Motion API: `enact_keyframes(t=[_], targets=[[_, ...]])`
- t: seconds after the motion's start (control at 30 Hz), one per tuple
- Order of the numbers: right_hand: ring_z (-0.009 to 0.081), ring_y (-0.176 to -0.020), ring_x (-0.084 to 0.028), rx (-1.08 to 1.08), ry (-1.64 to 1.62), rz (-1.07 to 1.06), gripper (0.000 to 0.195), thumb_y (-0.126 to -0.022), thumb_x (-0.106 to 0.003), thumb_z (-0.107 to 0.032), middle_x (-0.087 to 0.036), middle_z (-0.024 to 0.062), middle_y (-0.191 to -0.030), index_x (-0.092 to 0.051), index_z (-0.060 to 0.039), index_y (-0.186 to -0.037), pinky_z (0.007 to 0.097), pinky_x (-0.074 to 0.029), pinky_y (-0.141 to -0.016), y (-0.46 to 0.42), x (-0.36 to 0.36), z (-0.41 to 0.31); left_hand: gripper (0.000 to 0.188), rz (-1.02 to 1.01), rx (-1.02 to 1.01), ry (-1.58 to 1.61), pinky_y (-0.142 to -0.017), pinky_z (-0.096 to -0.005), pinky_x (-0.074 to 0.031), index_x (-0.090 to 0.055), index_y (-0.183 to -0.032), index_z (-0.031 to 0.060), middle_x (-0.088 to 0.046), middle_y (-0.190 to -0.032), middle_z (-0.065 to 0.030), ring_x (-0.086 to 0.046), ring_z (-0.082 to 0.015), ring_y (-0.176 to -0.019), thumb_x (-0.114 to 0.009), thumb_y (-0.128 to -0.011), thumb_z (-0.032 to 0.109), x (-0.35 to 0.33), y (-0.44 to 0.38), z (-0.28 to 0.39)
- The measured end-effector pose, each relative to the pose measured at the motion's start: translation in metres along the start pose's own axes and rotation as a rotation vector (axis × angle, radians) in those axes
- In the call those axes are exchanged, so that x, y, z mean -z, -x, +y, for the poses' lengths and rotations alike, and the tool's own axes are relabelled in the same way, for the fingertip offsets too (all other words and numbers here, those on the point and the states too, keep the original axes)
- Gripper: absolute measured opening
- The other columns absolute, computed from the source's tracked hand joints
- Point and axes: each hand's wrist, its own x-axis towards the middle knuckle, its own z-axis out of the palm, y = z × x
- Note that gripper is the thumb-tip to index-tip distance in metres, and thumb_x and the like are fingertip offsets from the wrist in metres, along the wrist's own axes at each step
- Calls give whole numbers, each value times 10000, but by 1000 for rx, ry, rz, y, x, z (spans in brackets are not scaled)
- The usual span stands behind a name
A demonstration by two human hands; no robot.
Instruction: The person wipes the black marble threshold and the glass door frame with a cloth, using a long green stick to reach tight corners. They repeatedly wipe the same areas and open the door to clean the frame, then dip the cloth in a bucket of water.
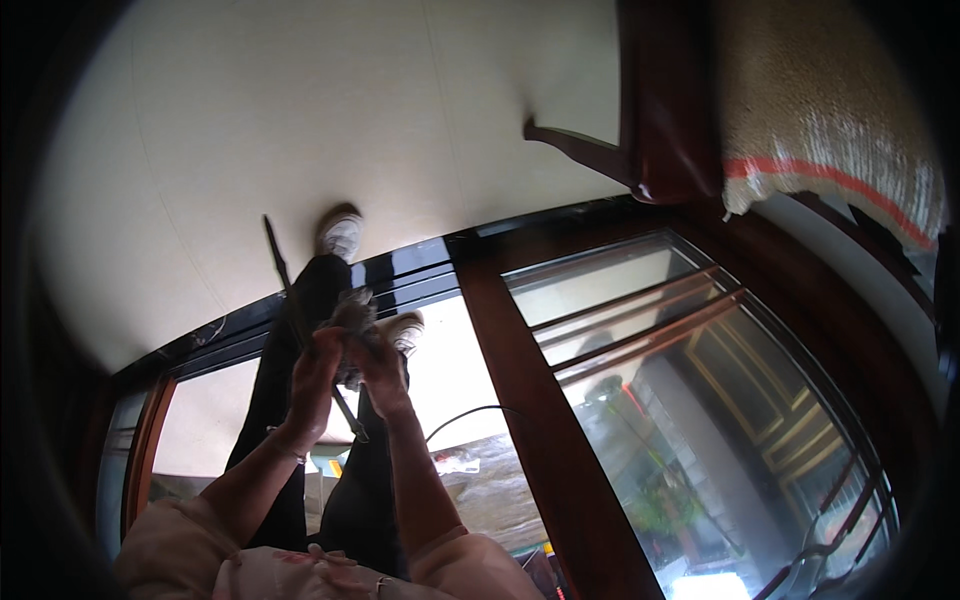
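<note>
My left hand (313, 386) and my right hand (381, 379) are close together in front of my legs. A long, thin dark rod (276, 251) slants past my left hand and shows again below it, between my wrists; my left fingers seem closed around it. Bunched between both hands is a grey, cloth-like thing (354, 311), blurred, with my right fingers closed on its side. Exactly what it is cannot be made out, and the hands hide part of it.
One shoe (341, 234) is on the pale floor (247, 135) past the dark door sill (217, 330); the other shoe (405, 330) is on the near side. A wood-framed glass door (637, 390) stands at right. Beyond it are a dark wooden furniture leg (577, 146) and a fringed woven cover (817, 112).
</note>
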Motion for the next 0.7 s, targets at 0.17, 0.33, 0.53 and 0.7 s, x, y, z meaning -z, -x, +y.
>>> enact_keyframes(t=[0.17,0.33,0.53,0.7], targets=[[147,-943,-598,-134,-192,182,310,-916,-599,-183,-631,75,-1070,-590,4,-1163,289,-486,-819,4,16,40,325,6,104,138,-846,-228,-412,-531,-1257,64,-547,-1045,19,-485,-24,-933,-474,-1010,266,-4,10,-23],[163,-953,-596,51,-137,216,301,-946,-552,-166,-631,95,-1089,-578,29,-1174,284,-488,-820,20,29,47,320,24,-56,123,-907,-255,-431,-534,-1271,60,-560,-1161,-44,-525,-89,-1052,-466,-1010,232,-20,30,-26],[179,-970,-602,49,146,184,347,-951,-559,-254,-633,108,-1100,-583,23,-1159,289,-487,-815,48,60,70,307,214,-174,197,-821,-211,-445,-551,-1229,33,-576,-1059,-26,-524,-47,-934,-510,-991,223,-22,74,-66],[220,-1172,-520,68,153,-187,456,-933,-538,-179,-540,124,-1274,-457,0,-1344,322,-432,-960,98,38,78,390,236,-234,505,-965,-258,-420,-451,-1361,41,-537,-1267,-66,-516,-108,-1140,-471,-1007,202,-8,138,-105]])
